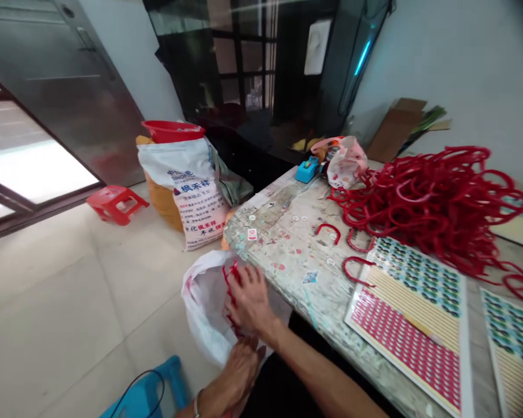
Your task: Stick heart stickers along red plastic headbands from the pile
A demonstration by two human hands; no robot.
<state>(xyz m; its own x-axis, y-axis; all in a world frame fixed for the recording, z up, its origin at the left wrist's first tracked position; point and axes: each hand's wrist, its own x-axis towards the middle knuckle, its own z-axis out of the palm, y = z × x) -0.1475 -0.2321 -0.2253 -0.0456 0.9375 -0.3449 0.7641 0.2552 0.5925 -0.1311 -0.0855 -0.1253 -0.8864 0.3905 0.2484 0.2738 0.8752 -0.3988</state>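
Note:
My right hand [251, 296] is over the mouth of a white plastic bag [200, 325] beside the table. Its fingers curve over a small bunch of red curved strips [232, 281], which shows along the hand's left edge; the thumb is hidden. Close below it, my left hand [242, 363] is closed, its fingers curled against the lower end of the bunch, and what lies inside them is hidden. On the table, a large tangled heap of similar red strips [427, 203] is piled, with a loose red strip [329, 228] nearer the bag.
Printed sheets [412, 316] with a yellow pen-like stick lie on the worn table [283, 232]. A blue tape dispenser [307, 169] and a pinkish bag [346, 165] stand farther back. On the floor are a full white sack [196, 191], a red stool [117, 203] and a blue stool [143, 395].

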